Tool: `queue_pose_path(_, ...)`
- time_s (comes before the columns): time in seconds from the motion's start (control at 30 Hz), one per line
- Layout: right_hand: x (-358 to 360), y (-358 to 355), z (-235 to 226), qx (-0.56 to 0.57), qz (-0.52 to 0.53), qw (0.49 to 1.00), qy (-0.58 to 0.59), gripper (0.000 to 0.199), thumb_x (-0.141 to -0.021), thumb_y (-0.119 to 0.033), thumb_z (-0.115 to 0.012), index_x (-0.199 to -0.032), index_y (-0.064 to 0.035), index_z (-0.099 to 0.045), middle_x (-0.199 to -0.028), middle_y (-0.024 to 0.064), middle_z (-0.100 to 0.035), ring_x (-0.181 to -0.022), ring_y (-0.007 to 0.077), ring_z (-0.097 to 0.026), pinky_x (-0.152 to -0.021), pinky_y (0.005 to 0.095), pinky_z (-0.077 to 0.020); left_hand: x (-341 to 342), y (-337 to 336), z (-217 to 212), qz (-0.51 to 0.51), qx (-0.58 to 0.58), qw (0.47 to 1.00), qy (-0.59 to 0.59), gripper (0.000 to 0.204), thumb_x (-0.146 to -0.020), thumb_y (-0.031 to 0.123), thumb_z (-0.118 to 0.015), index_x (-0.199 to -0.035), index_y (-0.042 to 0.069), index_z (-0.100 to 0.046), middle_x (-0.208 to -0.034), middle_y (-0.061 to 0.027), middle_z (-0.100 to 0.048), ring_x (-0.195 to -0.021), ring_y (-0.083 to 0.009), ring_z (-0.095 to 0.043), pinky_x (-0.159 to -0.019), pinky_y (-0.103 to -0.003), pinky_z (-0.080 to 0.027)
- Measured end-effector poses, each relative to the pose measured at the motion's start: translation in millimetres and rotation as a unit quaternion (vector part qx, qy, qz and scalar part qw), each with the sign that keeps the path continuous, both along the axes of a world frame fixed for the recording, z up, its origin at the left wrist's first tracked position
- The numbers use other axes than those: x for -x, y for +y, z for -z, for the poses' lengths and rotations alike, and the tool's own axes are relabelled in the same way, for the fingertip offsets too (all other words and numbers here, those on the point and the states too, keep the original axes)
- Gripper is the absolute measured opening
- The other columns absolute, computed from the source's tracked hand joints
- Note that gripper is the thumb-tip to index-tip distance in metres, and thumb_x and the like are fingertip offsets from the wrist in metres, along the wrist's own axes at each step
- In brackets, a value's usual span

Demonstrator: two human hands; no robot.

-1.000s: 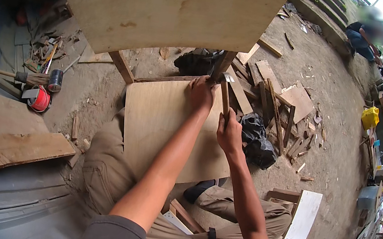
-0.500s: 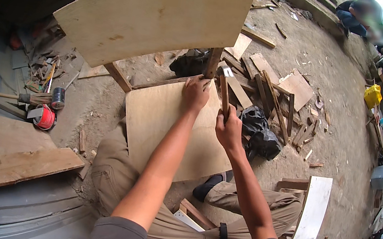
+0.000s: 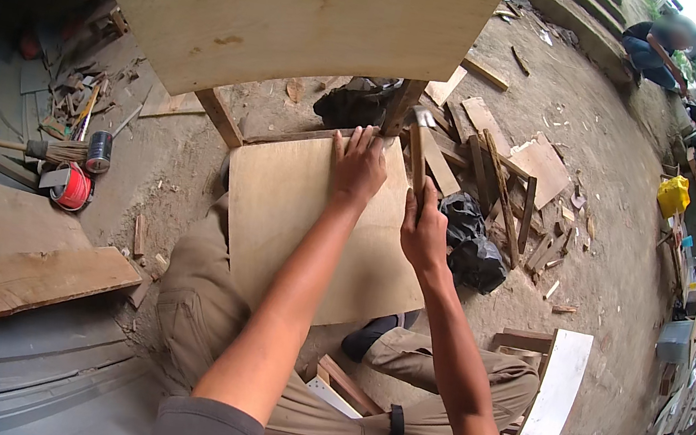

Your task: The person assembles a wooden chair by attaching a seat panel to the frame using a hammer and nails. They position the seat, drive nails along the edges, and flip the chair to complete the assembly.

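Note:
In front of me stands a wooden chair with a pale plywood seat (image 3: 283, 225) and a wide curved plywood backrest (image 3: 306, 24). My left hand (image 3: 360, 169) lies on the seat's far edge, fingers stretched out, close beside the right back post (image 3: 402, 108). My right hand (image 3: 425, 230) grips a hammer (image 3: 418, 151) by its wooden handle. The metal head is raised just right of that post, apart from the wood as far as I can see. Whether a nail stands at the seat's corner is too small to tell.
Wood offcuts (image 3: 499, 182) and black plastic bags (image 3: 475, 247) lie right of the chair. On the left are a broom (image 3: 58, 151), a can (image 3: 100, 151), a red reel (image 3: 72, 187) and a thick board (image 3: 37, 282). A white curved panel (image 3: 552, 396) stands by my right knee. Another person (image 3: 661, 49) crouches far right.
My left hand's fingers have straightened from a curled hold near the post and now lie flat on the seat. The hammer has shifted slightly. The view has moved a little.

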State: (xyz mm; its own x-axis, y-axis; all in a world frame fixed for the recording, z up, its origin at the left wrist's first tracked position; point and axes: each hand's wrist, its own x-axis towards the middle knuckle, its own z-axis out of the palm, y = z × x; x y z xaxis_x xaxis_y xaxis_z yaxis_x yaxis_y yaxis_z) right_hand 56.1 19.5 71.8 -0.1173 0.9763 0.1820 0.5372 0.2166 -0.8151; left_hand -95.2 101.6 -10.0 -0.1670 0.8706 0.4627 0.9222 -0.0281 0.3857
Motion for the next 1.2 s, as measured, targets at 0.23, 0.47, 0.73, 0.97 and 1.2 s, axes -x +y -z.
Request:
queue_pose_path(0.23, 2.8, 1.3, 25.1, -0.013, 0.002, 0.999, -0.041, 0.038, -0.099, -0.012, -0.053, -0.133, 0.0027, -0.045, -0.082, 0.0326, -0.063, -0.079, 0.0487, -0.064, -0.065, 0.0497, -0.0492, -0.4, 2.3, 1.0, -0.003, -0.009, 1.000, -0.004, 0.034, -0.094, 0.024, -0.050, -0.123, 0.009, -0.061, -0.145, -0.0110, -0.052, -0.139, -0.0275, -0.042, -0.120, -0.058, -0.014)
queue_pose_path(0.47, 14.2, -4.0, -18.3, -0.091, 0.006, 0.996, 0.022, 0.035, -0.098, -0.008, -0.053, -0.131, -0.0002, -0.042, -0.083, 0.0306, -0.063, -0.079, 0.0471, -0.066, -0.062, 0.0492, -0.0486, 2.8, 2.3, -2.1, -0.007, 0.026, 1.000, -0.004, 0.032, -0.093, 0.023, -0.054, -0.121, 0.012, -0.064, -0.143, -0.0107, -0.053, -0.138, -0.0275, -0.043, -0.119, -0.057, -0.016)
queue_pose_path(0.73, -1.5, -3.0, 13.5, -0.070, 0.026, 0.997, 0.009, 0.032, -0.100, -0.014, -0.053, -0.128, -0.0002, -0.048, -0.077, 0.0254, -0.062, -0.065, 0.0380, -0.064, -0.059, 0.0435, -0.0475, 3.7, -3.3, -13.8, 0.053, 0.025, 0.997, -0.057, 0.037, -0.088, 0.024, -0.062, -0.125, 0.025, -0.067, -0.135, -0.0066, -0.056, -0.132, -0.0240, -0.046, -0.119, -0.061, -0.014)
queue_pose_path(0.97, 3.3, -8.1, 23.5, 0.013, 0.049, 0.998, 0.042, 0.033, -0.100, -0.021, -0.054, -0.125, 0.0002, -0.051, -0.075, 0.0267, -0.061, -0.065, 0.0372, -0.065, -0.062, 0.0415, -0.0490, 9.6, -1.5, -13.4, 0.051, 0.053, 0.997, -0.016, 0.038, -0.087, 0.028, -0.059, -0.123, 0.024, -0.069, -0.140, -0.0066, -0.051, -0.135, -0.0230, -0.042, -0.118, -0.061, -0.014)
queue_pose_path(1.2, 3.8, -4.3, 25.3, 0.008, 0.013, 1.000, 0.016, 0.033, -0.100, -0.018, -0.054, -0.128, -0.0007, -0.049, -0.077, 0.0288, -0.062, -0.072, 0.0458, -0.065, -0.062, 0.0451, -0.0490, 7.6, -3.6, -15.5, 0.068, 0.075, 0.995, 0.013, 0.040, -0.090, 0.034, -0.056, -0.128, 0.025, -0.066, -0.145, -0.0100, -0.045, -0.139, -0.0265, -0.036, -0.116, -0.065, -0.012)
